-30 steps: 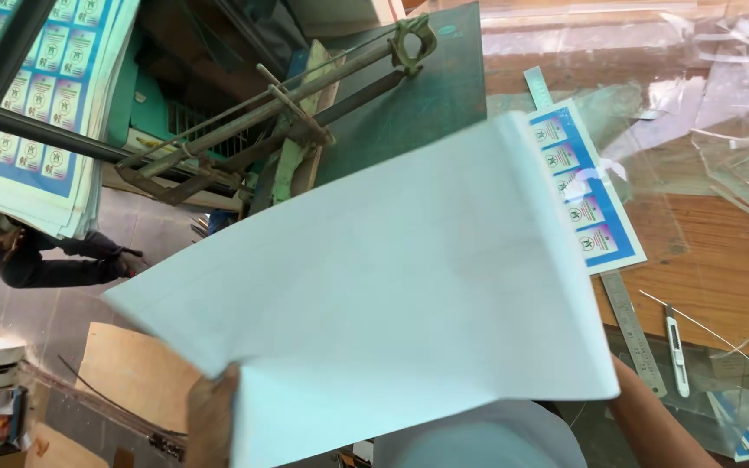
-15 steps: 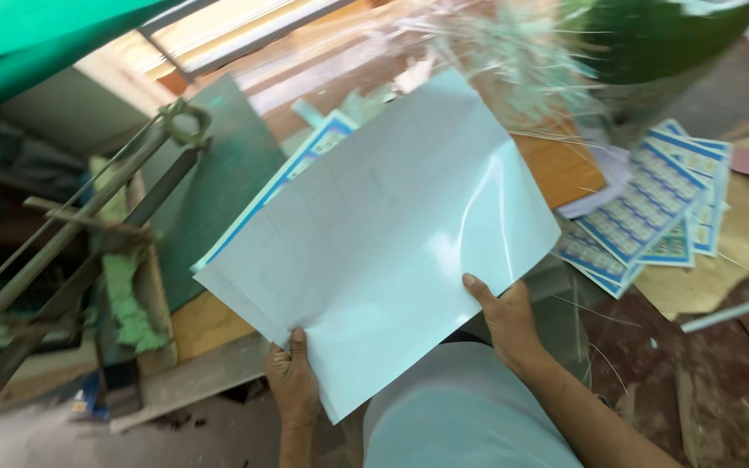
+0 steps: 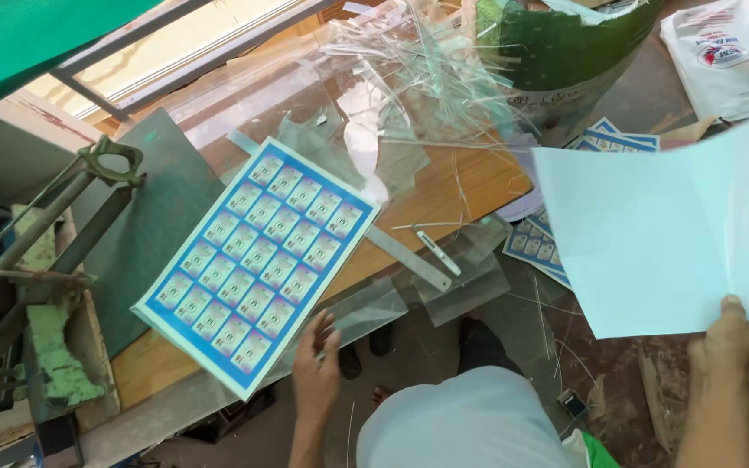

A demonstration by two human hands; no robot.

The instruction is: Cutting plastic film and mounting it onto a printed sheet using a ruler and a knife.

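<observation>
While right hand [image 3: 732, 340] pinches white sheet [image 3: 669, 243] corner, held out right off desk [image 3: 444, 195], left hand [image 3: 315, 368], fingers loosely spread, touches blue label sheet [image 3: 257, 260] edge; steel ruler [image 3: 405, 257], white knife [image 3: 437, 252] beside.

Looks like a small print-finishing workshop: old green lever paper cutter [image 3: 54, 260], printed label sheets [image 3: 257, 260], steel ruler [image 3: 405, 257], plastic offcuts [image 3: 418, 69] all over the wooden workbench [image 3: 444, 186].

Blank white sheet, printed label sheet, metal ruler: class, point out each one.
blank white sheet [image 3: 661, 234], head view, its middle.
printed label sheet [image 3: 257, 260], head view, centre of the grid.
metal ruler [image 3: 405, 257], head view, mid-length.
</observation>
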